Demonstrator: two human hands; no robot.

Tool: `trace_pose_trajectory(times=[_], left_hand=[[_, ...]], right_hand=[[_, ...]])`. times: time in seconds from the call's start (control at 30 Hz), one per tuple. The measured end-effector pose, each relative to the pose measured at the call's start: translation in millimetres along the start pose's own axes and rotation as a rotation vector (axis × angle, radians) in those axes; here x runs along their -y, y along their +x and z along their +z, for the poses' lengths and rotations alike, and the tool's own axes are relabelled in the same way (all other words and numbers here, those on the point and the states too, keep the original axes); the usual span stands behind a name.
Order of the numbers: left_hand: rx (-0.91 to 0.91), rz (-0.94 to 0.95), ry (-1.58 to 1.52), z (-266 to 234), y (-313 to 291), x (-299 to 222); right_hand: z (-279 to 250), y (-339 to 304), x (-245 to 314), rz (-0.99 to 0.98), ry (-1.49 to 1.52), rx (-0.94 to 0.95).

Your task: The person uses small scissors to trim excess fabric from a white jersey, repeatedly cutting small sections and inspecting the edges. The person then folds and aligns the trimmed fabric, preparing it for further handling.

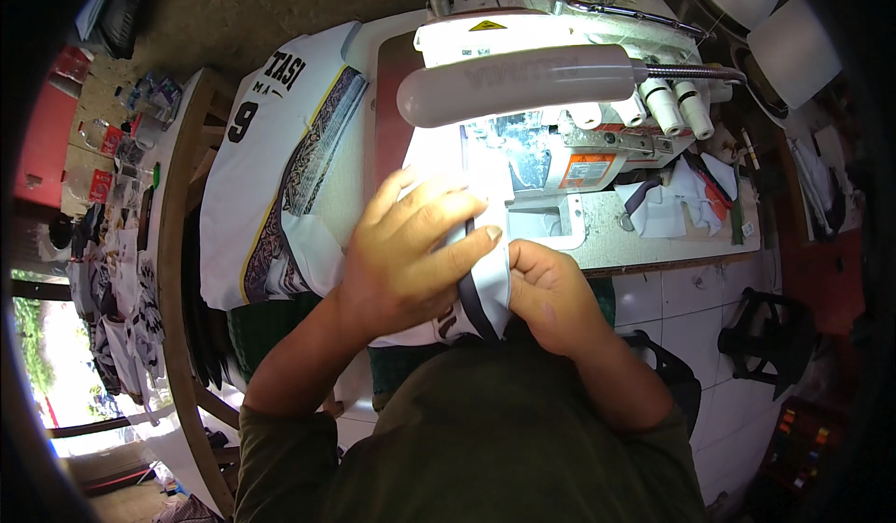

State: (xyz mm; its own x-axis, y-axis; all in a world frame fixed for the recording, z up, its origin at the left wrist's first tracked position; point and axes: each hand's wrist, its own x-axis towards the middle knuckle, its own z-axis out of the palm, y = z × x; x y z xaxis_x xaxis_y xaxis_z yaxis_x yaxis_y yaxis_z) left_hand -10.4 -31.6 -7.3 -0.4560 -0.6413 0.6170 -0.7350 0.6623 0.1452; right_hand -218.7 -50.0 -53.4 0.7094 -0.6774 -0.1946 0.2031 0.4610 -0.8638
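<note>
A white garment piece with a dark stripe lies folded at the front of a sewing machine. My left hand presses down on top of the fabric, fingers spread toward the machine's needle area. My right hand pinches the fabric's lower right edge, fist closed around it. A white lamp head shines brightly on the cloth just beyond my fingers. The needle area itself is washed out by the light.
White printed jerseys with dark patterned panels are draped left of the machine table. Fabric scraps sit at the right of the machine. Thread cones stand at the far right. A wooden frame curves at the left; white tiled floor shows below.
</note>
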Motion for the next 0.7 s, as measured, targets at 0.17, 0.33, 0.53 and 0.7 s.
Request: trace_pose_trajectory(times=[0.17, 0.33, 0.53, 0.7], left_hand=[[-0.019, -0.001, -0.024, 1.2, 14.8, 18.7], [-0.072, 0.026, -0.048, -3.4, 7.6, 2.1], [-0.117, 0.015, -0.008, -6.0, -17.8, -32.0], [-0.120, 0.070, -0.027, -5.3, -10.2, -23.0]], right_hand=[[8.2, 5.6, -0.3, -0.222, -0.263, -0.243], [7.9, -12.4, -4.0, -0.623, -0.552, -0.330], [-1.1, -27.8, -1.6, 0.042, 0.150, 0.195], [1.4, -42.6, 7.6, 0.233, 0.068, 0.213]])
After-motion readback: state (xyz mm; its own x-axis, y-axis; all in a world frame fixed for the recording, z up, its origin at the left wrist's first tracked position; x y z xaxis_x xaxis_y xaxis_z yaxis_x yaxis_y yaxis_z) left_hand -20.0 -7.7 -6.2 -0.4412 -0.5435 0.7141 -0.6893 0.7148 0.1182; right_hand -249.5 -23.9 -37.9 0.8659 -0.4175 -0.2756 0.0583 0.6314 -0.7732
